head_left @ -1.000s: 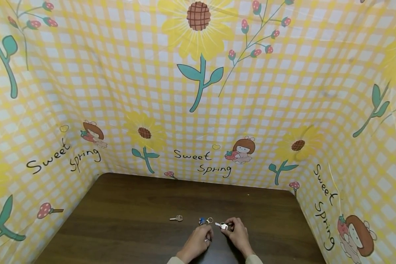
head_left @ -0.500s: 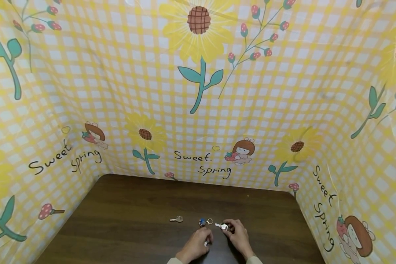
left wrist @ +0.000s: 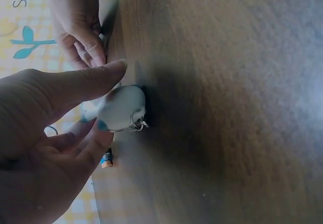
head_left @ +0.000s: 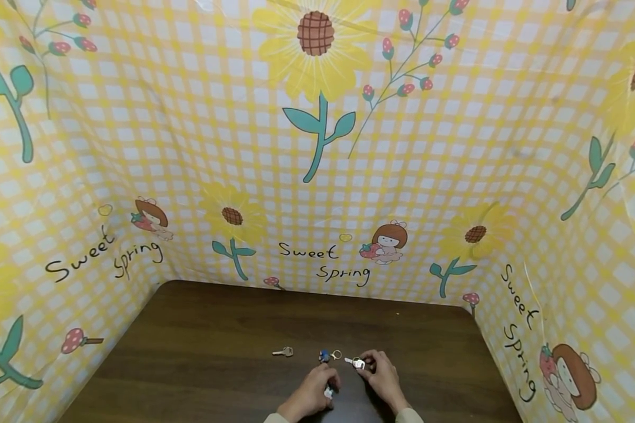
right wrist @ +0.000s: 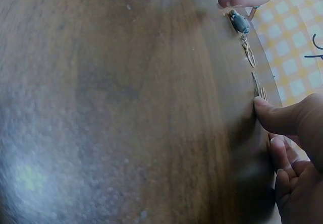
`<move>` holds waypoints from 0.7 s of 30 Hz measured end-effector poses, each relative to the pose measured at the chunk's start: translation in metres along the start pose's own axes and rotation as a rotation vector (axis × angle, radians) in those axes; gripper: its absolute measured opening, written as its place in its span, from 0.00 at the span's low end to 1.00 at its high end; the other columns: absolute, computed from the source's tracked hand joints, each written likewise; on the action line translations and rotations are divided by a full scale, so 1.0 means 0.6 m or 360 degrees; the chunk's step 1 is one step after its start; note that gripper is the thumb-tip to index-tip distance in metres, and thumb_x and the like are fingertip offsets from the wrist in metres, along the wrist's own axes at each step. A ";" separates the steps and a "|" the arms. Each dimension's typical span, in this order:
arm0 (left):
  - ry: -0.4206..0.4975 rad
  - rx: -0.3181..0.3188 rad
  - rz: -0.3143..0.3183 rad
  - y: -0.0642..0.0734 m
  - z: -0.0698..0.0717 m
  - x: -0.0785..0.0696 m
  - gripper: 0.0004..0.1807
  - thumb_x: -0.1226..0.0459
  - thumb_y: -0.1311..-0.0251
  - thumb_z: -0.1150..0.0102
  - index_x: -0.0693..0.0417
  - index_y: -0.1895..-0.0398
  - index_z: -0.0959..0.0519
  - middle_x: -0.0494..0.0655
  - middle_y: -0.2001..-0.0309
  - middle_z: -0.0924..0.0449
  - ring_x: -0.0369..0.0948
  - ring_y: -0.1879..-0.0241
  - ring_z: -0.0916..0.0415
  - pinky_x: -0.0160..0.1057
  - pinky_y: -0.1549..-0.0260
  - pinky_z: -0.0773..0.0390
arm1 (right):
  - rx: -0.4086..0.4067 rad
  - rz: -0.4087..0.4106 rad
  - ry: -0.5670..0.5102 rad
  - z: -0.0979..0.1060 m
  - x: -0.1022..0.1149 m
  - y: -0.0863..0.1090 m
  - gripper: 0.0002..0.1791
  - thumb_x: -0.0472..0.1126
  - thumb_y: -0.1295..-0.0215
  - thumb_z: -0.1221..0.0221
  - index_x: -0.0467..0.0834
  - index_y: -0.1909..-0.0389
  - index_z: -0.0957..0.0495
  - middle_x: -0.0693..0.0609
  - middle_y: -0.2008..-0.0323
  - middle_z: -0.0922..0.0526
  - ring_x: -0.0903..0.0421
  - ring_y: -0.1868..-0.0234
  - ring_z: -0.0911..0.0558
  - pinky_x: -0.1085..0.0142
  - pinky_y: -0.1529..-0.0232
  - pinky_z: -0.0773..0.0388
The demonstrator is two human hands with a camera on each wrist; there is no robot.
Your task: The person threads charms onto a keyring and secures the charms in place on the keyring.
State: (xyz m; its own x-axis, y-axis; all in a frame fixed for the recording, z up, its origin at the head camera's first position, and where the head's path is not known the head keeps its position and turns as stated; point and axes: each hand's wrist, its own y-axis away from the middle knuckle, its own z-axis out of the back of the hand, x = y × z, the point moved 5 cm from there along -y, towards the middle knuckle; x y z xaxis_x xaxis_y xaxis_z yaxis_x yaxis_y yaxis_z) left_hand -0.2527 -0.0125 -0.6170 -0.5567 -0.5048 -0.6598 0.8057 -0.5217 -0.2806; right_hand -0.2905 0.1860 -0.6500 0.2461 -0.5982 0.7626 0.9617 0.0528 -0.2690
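Note:
My left hand (head_left: pixel 313 390) pinches a small white keychain charm (left wrist: pixel 125 108) between thumb and fingers. It is rounded with teal spots, and a metal loop (left wrist: pixel 139 124) shows at one end. In the head view, fingers mostly hide the charm. To the right, low over the table, my right hand (head_left: pixel 383 379) grips silvery keys (head_left: pixel 358 364) by their heads, one blade pointing left. Between the hands and just beyond them lies a blue figure keychain (head_left: pixel 324 355) with a metal split ring (head_left: pixel 337 355), its ring close to that blade.
A single key (head_left: pixel 283 351) lies farther left on the dark brown wooden table (head_left: pixel 201 352). Yellow checked cloth (head_left: pixel 317 223) printed with sunflowers rises along the table's back and both sides.
My left hand has shifted slightly left and turned, so more of the white charm shows. My right hand stays nearly still on the keys.

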 end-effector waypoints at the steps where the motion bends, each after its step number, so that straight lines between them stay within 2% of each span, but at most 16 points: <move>1: 0.0002 -0.0024 -0.0023 0.001 0.000 0.001 0.23 0.81 0.69 0.23 0.54 0.69 0.20 0.41 0.68 0.26 0.33 0.67 0.28 0.29 0.65 0.27 | -0.0002 -0.0003 0.0006 0.000 0.000 0.000 0.16 0.31 0.48 0.21 0.43 0.62 0.17 0.54 0.65 0.21 0.61 0.67 0.23 0.66 0.64 0.27; 5: 0.0122 -0.0067 -0.0035 0.003 0.002 0.010 0.15 0.83 0.58 0.34 0.58 0.70 0.19 0.44 0.70 0.25 0.33 0.69 0.27 0.29 0.68 0.26 | -0.0014 -0.0004 0.0022 0.001 -0.001 0.001 0.15 0.30 0.47 0.22 0.43 0.63 0.17 0.53 0.64 0.21 0.58 0.67 0.22 0.66 0.63 0.26; 9: 0.0264 -0.0049 0.0012 0.005 0.004 0.017 0.17 0.88 0.52 0.47 0.61 0.69 0.18 0.48 0.70 0.22 0.35 0.70 0.25 0.29 0.68 0.25 | -0.0044 -0.0007 0.0018 0.004 -0.001 0.002 0.13 0.30 0.45 0.23 0.43 0.63 0.17 0.52 0.65 0.20 0.59 0.67 0.22 0.66 0.63 0.27; 15: 0.0451 -0.0050 0.0100 0.009 0.008 0.027 0.21 0.91 0.59 0.53 0.66 0.68 0.19 0.52 0.70 0.22 0.43 0.71 0.22 0.32 0.69 0.22 | -0.0064 0.0023 -0.0010 0.003 -0.002 0.001 0.10 0.33 0.41 0.25 0.43 0.60 0.14 0.54 0.66 0.20 0.64 0.67 0.24 0.66 0.64 0.27; 21: 0.0614 -0.0037 0.0183 0.012 0.014 0.033 0.24 0.89 0.65 0.58 0.69 0.66 0.20 0.58 0.69 0.19 0.45 0.71 0.21 0.33 0.69 0.20 | 0.0021 0.0068 0.0078 -0.004 0.002 0.000 0.19 0.32 0.47 0.23 0.45 0.53 0.12 0.55 0.64 0.22 0.61 0.66 0.21 0.64 0.63 0.27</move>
State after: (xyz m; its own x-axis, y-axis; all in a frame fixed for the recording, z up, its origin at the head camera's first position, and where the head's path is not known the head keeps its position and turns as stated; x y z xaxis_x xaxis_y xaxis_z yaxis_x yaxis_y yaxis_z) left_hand -0.2594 -0.0322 -0.6263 -0.3494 -0.2613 -0.8998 0.8650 -0.4590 -0.2026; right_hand -0.2905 0.1835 -0.6507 0.2809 -0.6336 0.7209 0.9521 0.0892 -0.2926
